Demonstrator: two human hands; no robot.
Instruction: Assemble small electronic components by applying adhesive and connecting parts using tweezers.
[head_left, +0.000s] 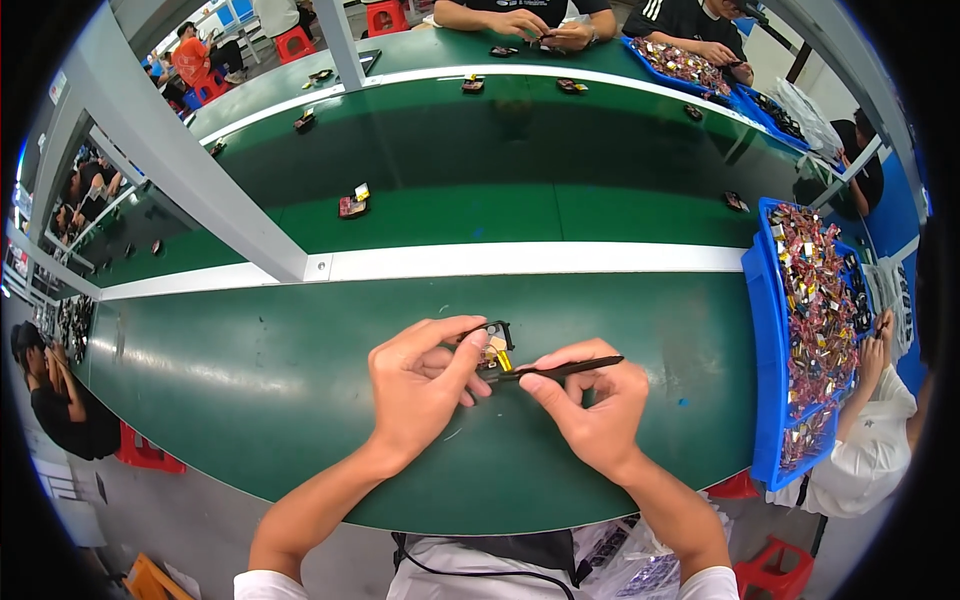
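Observation:
My left hand pinches a small black plastic housing between thumb and fingers, above the middle of the green table. Inside the housing show a pale piece and a yellow strip, too small to make out fully. From the right, my right hand grips black tweezers, held nearly level. Their tip reaches the lower part of the housing, by the yellow strip. Whether the tip is closed on a part cannot be made out.
At the right, a blue bin holds many small red circuit pieces. A white rail and slanting grey post separate my table from a green conveyor carrying small assemblies. Other people sit around.

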